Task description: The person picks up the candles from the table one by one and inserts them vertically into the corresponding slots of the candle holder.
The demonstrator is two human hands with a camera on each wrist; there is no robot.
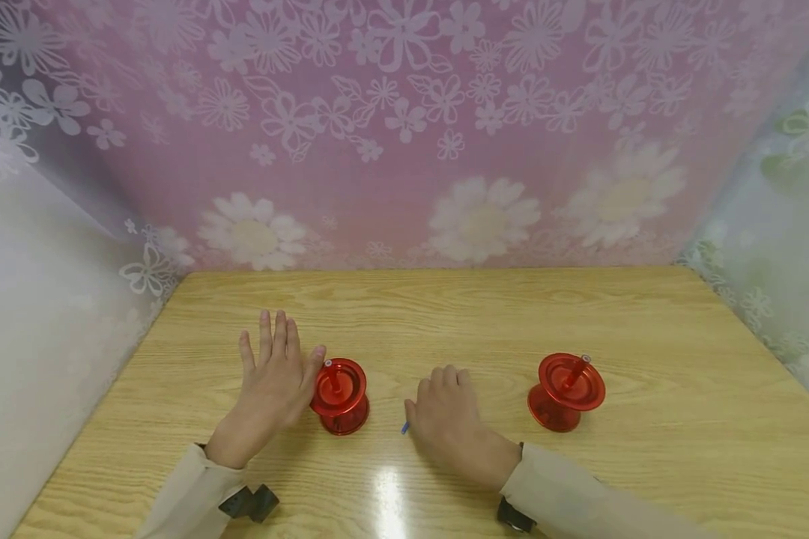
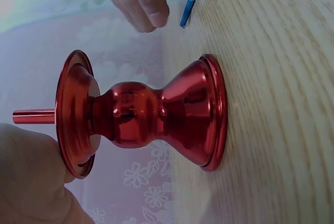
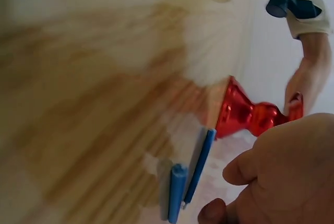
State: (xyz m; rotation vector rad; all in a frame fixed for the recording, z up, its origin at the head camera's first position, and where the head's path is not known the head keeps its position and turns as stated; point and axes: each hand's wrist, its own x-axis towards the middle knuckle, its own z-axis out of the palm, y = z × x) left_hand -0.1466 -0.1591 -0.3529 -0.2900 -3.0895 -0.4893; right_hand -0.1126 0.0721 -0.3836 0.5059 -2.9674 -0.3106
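Note:
My left hand (image 1: 276,382) is at the left side of a red metallic candle-holder-like stand (image 1: 340,397), fingers straight and spread. Its thumb lies right at the rim of the stand's upper dish (image 2: 78,114); a thin post rises from that dish. My right hand (image 1: 445,412) is low over the table to the right of this stand, fingers loosely bent, with nothing seen in it. Close by its fingers lie two short blue rods, a thicker one (image 3: 177,187) and a slimmer one (image 3: 201,164). In the head view the hand hides most of both.
A second red stand (image 1: 562,393) of the same shape is upright on the wooden table (image 1: 445,307), further right. Flower-patterned cloth (image 1: 404,150) hangs behind the table, with pale panels at both sides. Each wrist wears a dark device (image 1: 249,503).

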